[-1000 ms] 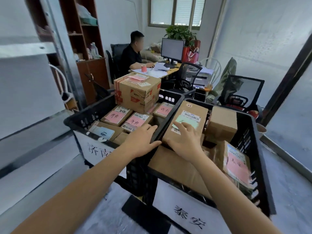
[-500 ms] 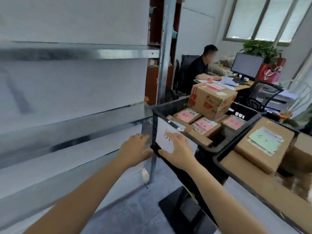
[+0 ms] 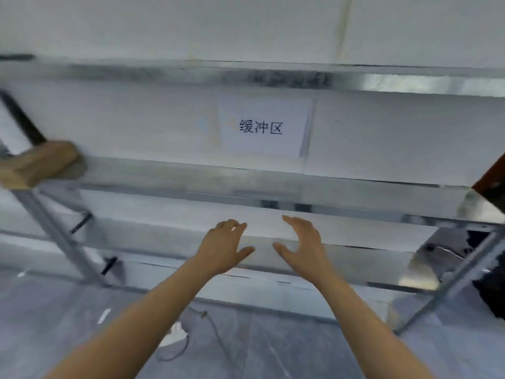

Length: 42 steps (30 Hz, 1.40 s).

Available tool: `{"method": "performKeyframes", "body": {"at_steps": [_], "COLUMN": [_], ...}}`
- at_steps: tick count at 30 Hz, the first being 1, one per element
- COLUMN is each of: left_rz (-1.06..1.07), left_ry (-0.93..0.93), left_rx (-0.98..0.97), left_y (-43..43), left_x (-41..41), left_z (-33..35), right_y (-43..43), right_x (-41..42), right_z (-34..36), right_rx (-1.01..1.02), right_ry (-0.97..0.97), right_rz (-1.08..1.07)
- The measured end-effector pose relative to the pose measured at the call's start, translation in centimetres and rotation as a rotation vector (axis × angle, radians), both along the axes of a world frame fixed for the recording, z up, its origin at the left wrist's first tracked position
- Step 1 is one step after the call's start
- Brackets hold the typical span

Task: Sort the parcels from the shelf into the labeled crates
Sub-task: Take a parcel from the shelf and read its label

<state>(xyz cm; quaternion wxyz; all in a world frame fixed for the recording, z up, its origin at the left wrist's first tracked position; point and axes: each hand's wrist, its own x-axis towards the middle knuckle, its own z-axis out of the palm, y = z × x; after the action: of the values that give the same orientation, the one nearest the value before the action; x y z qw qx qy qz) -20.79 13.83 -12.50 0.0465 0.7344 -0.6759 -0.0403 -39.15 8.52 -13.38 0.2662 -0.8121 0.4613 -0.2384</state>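
A metal shelf (image 3: 246, 184) with several bare tiers fills the view, blurred by motion. One brown cardboard parcel (image 3: 38, 162) sits at the far left end of the middle tier. My left hand (image 3: 222, 248) and my right hand (image 3: 303, 246) are stretched out side by side in front of the lower tier, fingers spread, palms facing each other, holding nothing. Both are well to the right of the parcel. The crates are out of view except for a dark bit (image 3: 489, 285) at the right edge.
A white paper sign (image 3: 262, 128) with black characters hangs on the wall behind the shelf. Slanted metal uprights (image 3: 52, 228) stand at the left and right ends. A thin cable and a white scrap (image 3: 175, 336) lie on the grey floor below.
My view has swung left from the crates to the shelf. Both hands left the parcel laid in the right crate and now hang empty before the shelf.
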Motion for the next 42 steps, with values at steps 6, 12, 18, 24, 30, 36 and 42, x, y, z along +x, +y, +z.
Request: {"method": "performKeyframes", "body": {"at_steps": [6,12,18,24,30,36,42], "left_rz": [0.257,0.480,0.599,0.645,0.714,0.761,0.717], "left_ry": [-0.009,0.033,0.071,0.060,0.084,0.129,0.166], "left_rx": [0.006,-0.022,-0.016,-0.016,-0.073,-0.052,-0.104], "left_y": [6.6,10.7,10.4,5.6,2.9,2.2,0.0], "left_x": [11.2,19.1,26.1,34.6,42.2,47.8,55.9], "left_z": [0.1,-0.1,-1.4,-0.2,0.3,-0.8,-1.8], "right_y": [2.2,2.4,0.1,-4.6,-8.0,-8.9,-10.4], "right_x": [13.0,22.9,32.0,41.0,49.8,54.5,60.9], "right_z": [-0.3,-0.6,-2.1,-2.2,-1.5,-1.9,-1.3], "right_rx": [0.034,0.041,0.089,0.100,0.056,0.099,0.122], "right_ry": [-0.005,0.058,0.056,0.049,0.046,0.085,0.058], "right_rz": [0.226,0.394,0.502,0.550,0.608,0.641,0.613]}}
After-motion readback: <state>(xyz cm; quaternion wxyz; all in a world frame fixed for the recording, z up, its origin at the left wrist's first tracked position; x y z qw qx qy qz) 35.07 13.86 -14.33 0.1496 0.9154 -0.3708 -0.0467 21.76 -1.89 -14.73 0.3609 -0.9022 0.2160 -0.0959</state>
